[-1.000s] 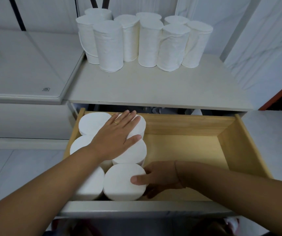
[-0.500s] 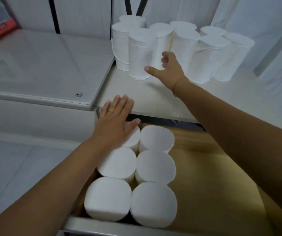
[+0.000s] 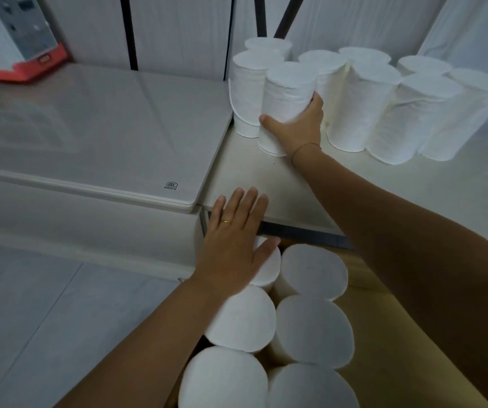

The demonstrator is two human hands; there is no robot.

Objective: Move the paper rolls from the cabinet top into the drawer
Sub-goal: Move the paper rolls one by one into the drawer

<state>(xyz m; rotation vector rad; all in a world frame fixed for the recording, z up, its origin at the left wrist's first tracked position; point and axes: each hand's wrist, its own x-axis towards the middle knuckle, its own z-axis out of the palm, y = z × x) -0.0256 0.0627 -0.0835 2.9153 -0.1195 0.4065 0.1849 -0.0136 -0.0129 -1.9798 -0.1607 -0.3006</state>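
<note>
We have six paper rolls (image 3: pixel 313 328) standing packed in the drawer (image 3: pixel 384 334) under our flat, spread left hand (image 3: pixel 234 245), while our right hand (image 3: pixel 297 128) wraps around the nearest roll (image 3: pixel 287 101) of about nine left on the cabinet top (image 3: pixel 254 172).

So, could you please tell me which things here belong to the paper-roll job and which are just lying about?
Part of the job:
- rolls on the cabinet top
- gripped roll in the right hand
- rolls in the drawer
- left hand, flat on one

Just lying about:
- red-and-white box
- glass-topped surface
</note>
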